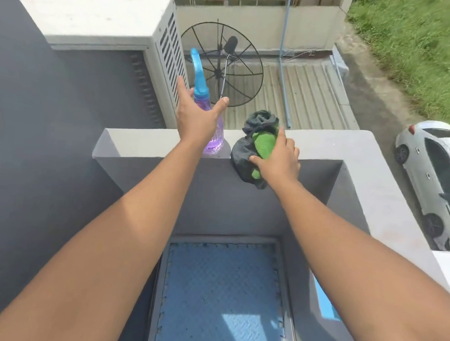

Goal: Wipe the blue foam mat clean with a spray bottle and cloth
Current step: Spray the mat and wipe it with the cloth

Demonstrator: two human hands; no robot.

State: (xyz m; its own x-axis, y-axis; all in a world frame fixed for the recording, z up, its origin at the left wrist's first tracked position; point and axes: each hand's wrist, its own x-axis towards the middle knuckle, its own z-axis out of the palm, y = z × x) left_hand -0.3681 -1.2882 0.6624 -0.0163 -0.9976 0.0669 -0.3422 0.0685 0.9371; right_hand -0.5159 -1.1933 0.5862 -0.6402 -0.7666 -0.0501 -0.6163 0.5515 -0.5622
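Mat (220, 293) cut off below, bottle (200, 81) partly hidden

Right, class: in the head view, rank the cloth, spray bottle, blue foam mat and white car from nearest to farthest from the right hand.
1. cloth, gripped by the right hand on the ledge.
2. spray bottle, just left, same ledge.
3. blue foam mat, down beneath both arms.
4. white car, far right, beyond the ledge.
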